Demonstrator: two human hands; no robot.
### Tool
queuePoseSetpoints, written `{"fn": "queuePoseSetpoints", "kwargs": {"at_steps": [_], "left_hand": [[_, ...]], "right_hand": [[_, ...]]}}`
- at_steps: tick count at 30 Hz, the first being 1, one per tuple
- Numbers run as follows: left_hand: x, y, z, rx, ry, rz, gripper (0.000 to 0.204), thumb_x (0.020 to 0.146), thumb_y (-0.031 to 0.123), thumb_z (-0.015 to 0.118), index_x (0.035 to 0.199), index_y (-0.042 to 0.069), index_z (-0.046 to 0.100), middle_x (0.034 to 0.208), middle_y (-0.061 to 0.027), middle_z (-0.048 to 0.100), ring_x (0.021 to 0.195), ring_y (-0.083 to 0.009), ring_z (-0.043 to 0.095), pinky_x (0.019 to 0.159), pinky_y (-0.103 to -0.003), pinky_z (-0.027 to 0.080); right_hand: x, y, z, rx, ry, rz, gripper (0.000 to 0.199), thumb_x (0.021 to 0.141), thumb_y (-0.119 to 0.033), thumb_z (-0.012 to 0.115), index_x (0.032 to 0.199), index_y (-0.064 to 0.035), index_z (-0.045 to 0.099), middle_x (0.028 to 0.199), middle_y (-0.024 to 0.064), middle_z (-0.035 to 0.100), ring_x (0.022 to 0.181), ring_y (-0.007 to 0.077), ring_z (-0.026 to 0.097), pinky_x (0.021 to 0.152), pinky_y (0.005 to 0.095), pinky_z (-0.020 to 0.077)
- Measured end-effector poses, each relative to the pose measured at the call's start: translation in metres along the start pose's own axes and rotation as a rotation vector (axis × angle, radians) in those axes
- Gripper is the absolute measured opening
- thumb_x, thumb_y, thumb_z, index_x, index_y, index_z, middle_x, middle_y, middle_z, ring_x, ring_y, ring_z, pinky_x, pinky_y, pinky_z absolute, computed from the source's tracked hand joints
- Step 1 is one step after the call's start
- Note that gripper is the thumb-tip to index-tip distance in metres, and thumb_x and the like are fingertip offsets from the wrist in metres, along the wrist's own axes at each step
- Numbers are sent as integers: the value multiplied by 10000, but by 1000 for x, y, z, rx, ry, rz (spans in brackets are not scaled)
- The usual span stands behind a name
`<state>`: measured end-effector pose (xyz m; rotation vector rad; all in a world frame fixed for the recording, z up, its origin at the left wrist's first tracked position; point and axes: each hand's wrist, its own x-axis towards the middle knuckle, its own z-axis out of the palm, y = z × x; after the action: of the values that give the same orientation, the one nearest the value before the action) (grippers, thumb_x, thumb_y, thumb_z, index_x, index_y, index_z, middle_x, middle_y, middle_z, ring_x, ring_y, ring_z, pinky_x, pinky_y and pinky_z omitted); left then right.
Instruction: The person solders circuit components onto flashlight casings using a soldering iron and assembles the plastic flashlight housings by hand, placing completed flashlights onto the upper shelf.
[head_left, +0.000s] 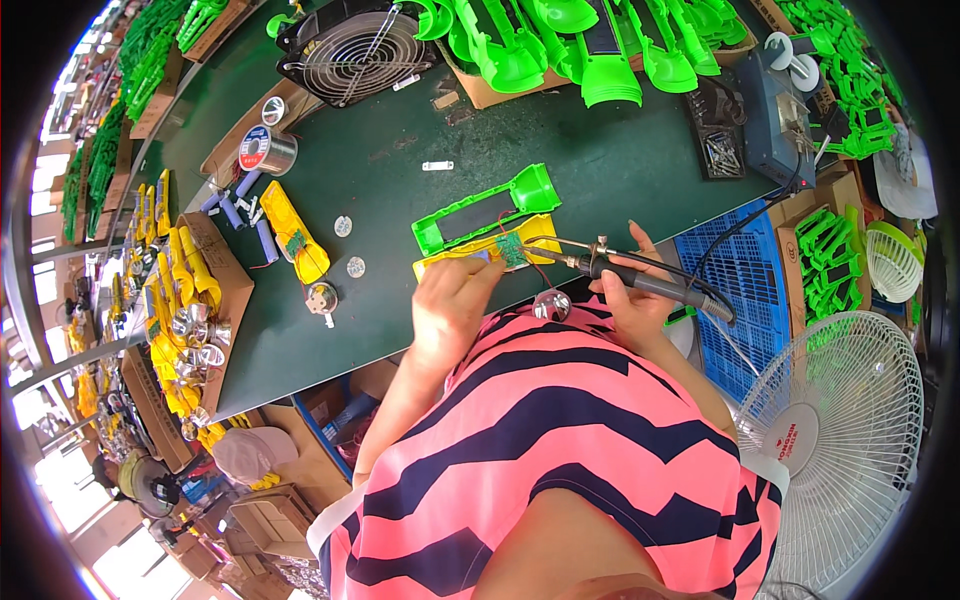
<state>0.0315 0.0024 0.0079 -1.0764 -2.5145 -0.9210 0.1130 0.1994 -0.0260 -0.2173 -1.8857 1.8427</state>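
Note:
A soldering iron (pixel 650 280) with a thin curved metal tube along its shaft is gripped in my right hand (pixel 640 305). Its tip reaches a small green circuit board (pixel 512 250) inside a yellow flashlight housing half (pixel 543 228). My left hand (pixel 452 308) is closed over the near left part of this housing, fingertips beside the board; what they pinch is hidden. Part of a bluish cell shows at those fingertips. Against the far side lies a bright green housing half (pixel 432 236) with a dark panel. A round silver lamp reflector (pixel 551 305) hangs by the table edge, near my shirt.
Left on the green table (pixel 370 310) lie another yellow housing (pixel 290 225), blue cells (pixel 265 240) and a solder spool (pixel 268 150). A box of yellow housings (pixel 215 270) stands at the left edge. Behind are a black fan (pixel 355 55) and green housings (pixel 610 60); right, a blue station (pixel 775 120).

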Motion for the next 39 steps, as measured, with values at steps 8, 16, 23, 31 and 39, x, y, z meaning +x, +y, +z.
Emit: {"fn": "queuePoseSetpoints", "kwargs": {"at_steps": [8,16,23,31,39], "left_hand": [[9,8,10,178,-19,21,169,615,32,660,767,96,626,691,-25,541,606,-198,540,548,-302,432],[18,7,6,250,-169,56,112,619,69,643,717,107,608,624,-20,475,573,-199,529,512,-313,419],[17,8,2,222,-221,58,164,612,69,556,772,66,594,685,-43,488,630,-187,524,575,-305,418],[19,6,5,243,-172,57,95,631,79,644,712,106,603,631,-24,482,577,-199,532,508,-309,420],[18,8,7,255,-169,31,84,634,68,634,706,101,606,626,-23,473,588,-193,533,507,-309,418]], "right_hand": [[0,-1,-2,21,4,17,166,723,-9,610,883,-3,566,594,41,615,648,97,598,1027,437,178],[0,2,0,17,-11,9,166,703,-8,621,862,-12,573,565,13,599,605,84,576,1008,451,226],[3,6,2,-65,-47,-73,157,695,-12,625,843,-26,574,552,-1,593,596,78,566,994,454,257],[-1,5,4,107,39,144,175,713,12,610,874,-1,542,554,19,593,566,83,589,1006,437,251],[11,4,-8,103,61,61,151,754,11,573,898,6,527,561,43,599,557,95,599,1030,424,211]]}}
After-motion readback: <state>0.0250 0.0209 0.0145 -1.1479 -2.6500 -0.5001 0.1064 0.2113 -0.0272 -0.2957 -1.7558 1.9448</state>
